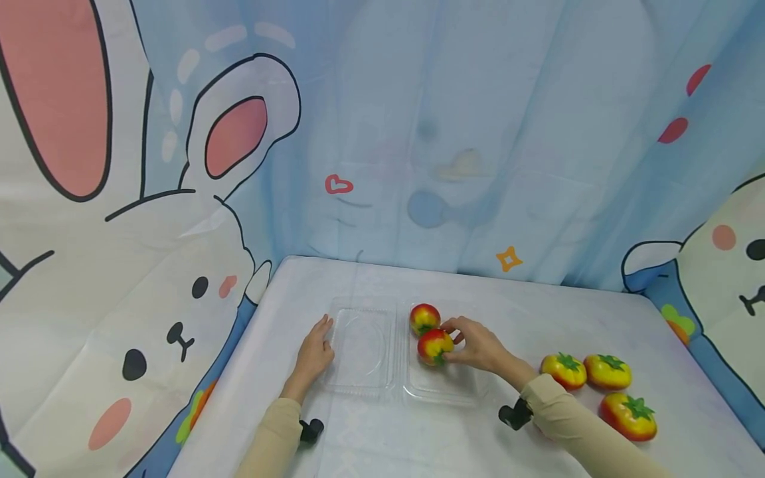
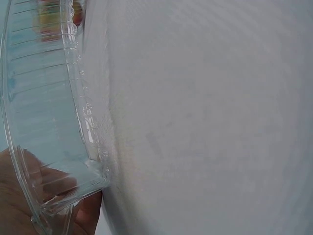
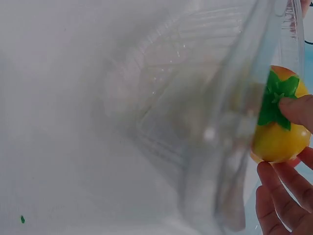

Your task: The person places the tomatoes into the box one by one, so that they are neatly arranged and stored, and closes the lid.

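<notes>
In the head view my right hand (image 1: 481, 348) pinches a red-and-yellow toy persimmon (image 1: 434, 346) between thumb and fingers, over the right half of a clear plastic clamshell box (image 1: 442, 392). The right wrist view shows the thumb on the green calyx of this persimmon (image 3: 281, 139) and fingertips at its other side. Just behind it in the box sits a second persimmon (image 1: 425, 318). My left hand (image 1: 313, 352) touches the left edge of the box's other half (image 1: 361, 348); its fingers show partly through the clear plastic (image 2: 44, 112) in the left wrist view.
Three more persimmons lie on the white table at the right: one near the sleeve (image 1: 563, 370), one beside it (image 1: 607, 372) and one in front (image 1: 627, 416). A blue curtain (image 1: 418, 133) printed with cartoon rabbits hangs behind the table.
</notes>
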A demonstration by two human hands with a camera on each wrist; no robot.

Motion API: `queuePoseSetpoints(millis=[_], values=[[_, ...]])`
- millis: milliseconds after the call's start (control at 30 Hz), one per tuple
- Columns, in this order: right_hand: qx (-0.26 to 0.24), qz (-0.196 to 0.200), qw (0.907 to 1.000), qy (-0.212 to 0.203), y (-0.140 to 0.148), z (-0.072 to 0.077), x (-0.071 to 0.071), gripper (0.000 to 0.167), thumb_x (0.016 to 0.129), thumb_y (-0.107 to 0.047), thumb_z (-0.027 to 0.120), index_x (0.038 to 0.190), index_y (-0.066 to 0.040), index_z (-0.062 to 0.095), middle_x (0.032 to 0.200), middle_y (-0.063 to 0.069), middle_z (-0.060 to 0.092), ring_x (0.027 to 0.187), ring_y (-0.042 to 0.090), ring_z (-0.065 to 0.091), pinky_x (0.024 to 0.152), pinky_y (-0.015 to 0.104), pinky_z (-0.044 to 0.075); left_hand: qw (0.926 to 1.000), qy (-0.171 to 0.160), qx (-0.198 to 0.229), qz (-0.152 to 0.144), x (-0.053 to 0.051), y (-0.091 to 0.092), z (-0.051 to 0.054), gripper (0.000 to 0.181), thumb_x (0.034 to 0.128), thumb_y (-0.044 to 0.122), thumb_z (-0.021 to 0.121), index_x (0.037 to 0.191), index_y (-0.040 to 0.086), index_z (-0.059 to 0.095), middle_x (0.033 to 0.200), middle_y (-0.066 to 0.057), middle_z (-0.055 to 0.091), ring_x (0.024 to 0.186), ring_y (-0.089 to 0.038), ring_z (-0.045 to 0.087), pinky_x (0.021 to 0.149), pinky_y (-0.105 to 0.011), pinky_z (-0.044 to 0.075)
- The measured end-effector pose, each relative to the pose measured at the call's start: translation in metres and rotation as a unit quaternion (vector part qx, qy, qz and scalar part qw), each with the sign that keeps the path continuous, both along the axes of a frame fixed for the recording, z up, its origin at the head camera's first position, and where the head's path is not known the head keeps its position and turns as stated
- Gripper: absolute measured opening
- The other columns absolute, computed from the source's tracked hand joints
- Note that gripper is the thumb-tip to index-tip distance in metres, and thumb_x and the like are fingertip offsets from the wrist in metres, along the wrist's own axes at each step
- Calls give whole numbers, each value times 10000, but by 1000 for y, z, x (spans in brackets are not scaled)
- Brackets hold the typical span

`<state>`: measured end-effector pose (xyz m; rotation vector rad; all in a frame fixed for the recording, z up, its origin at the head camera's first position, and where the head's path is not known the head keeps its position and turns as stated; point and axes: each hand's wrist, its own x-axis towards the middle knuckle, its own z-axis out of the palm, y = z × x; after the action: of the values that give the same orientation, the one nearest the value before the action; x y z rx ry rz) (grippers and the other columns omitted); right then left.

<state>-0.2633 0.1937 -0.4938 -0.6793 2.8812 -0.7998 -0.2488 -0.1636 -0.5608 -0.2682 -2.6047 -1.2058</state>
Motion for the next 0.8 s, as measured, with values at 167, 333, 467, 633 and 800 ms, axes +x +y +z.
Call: queuePoseSetpoints(millis=[167, 333, 467, 633, 800], values=[[97, 23, 9999, -40, -4, -2, 0, 544, 752, -216, 857, 1236, -96, 637, 1091, 57, 643, 854, 196, 617, 739, 318, 563, 10000, 1, 8, 18, 1, 1, -2, 525, 817, -150, 460, 1340, -138, 502, 1453, -291, 436, 1332, -467, 419, 1103, -548, 349], [582, 166, 9982, 30, -3, 2, 1, 527, 749, -265, 854, 1210, -129, 638, 1004, 19, 625, 776, 159, 569, 663, 286, 524, 10000, 46, -2, 6, 1, 1, -3, 520, 815, -153, 462, 1333, -142, 506, 1447, -298, 439, 1323, -475, 425, 1094, -560, 356], [1033, 215, 9942, 217, 5, 6, -1, 485, 718, -295, 857, 1128, -144, 645, 959, -9, 648, 774, 170, 569, 672, 349, 526, 10000, 57, -11, -2, 0, 0, -3, 518, 817, -144, 466, 1334, -143, 505, 1446, -298, 440, 1323, -473, 427, 1093, -554, 362], [1495, 209, 9872, 523, 16, 10, -7, 461, 707, -313, 850, 1081, -138, 646, 937, -2, 674, 779, 192, 589, 681, 390, 536, 10000, -58, 36, 13, 0, -1, -2, 519, 831, -132, 465, 1349, -136, 495, 1463, -288, 426, 1340, -464, 411, 1108, -550, 344], [1603, 133, 9857, 497, 18, 11, -8, 450, 711, -336, 851, 1060, -134, 653, 910, -4, 678, 755, 169, 575, 674, 364, 528, 10000, -12, -3, -15, -1, -1, -2, 521, 825, -138, 461, 1344, -144, 493, 1460, -292, 427, 1334, -467, 416, 1101, -553, 351]])
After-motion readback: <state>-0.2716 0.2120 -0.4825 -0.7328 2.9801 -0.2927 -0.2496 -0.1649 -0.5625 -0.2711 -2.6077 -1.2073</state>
